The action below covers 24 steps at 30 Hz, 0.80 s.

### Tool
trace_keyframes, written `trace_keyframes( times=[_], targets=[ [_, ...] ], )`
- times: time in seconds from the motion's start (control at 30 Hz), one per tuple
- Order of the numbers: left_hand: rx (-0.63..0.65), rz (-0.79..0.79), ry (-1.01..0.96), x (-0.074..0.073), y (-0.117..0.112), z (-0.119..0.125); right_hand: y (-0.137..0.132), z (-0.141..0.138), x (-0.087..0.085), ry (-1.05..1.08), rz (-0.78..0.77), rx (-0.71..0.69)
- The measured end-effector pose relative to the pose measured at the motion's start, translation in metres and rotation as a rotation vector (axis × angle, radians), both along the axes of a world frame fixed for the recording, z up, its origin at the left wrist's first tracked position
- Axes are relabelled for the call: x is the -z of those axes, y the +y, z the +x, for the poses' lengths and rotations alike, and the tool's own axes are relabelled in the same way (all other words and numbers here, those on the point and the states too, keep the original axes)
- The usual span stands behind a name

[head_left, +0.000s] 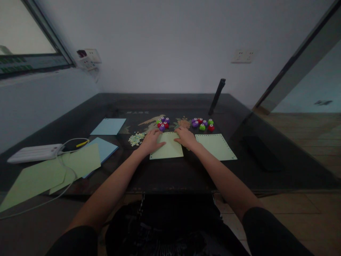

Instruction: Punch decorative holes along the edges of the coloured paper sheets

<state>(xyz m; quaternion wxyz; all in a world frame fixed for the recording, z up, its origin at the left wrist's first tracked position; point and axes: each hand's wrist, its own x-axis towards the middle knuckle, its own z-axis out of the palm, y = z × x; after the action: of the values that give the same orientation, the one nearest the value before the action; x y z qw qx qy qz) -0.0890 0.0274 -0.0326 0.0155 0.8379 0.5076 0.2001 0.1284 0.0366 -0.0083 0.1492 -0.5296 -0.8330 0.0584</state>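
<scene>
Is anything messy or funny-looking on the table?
Yes. A little heap of paper bits lies scattered on the dark table, just beside the left hand. Farther left, green sheets lie crooked, overlapping a blue sheet. The right hand rests on a tidy sheet.

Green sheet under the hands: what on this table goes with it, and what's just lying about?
In use: left hand, right hand, green sheet, small coloured punches, hole-edged sheet, paper scraps.
Lying about: power bank, cable, blue sheets, black stick.
</scene>
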Motion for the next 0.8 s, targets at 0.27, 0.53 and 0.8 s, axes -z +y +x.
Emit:
trace_keyframes(
  times=[0.27,0.53,0.8],
  targets=[
    [0.014,0.033,0.01,-0.002,-0.002,0.001,0.009,0.003,0.003,0.406,-0.041,0.032],
    [-0.037,-0.012,-0.024,-0.001,0.0,0.002,0.015,0.007,0.006,0.649,-0.319,0.079],
    [-0.054,-0.024,-0.104,-0.001,0.001,0.001,0.009,0.013,-0.001,0.597,-0.508,-0.062]
  ],
)
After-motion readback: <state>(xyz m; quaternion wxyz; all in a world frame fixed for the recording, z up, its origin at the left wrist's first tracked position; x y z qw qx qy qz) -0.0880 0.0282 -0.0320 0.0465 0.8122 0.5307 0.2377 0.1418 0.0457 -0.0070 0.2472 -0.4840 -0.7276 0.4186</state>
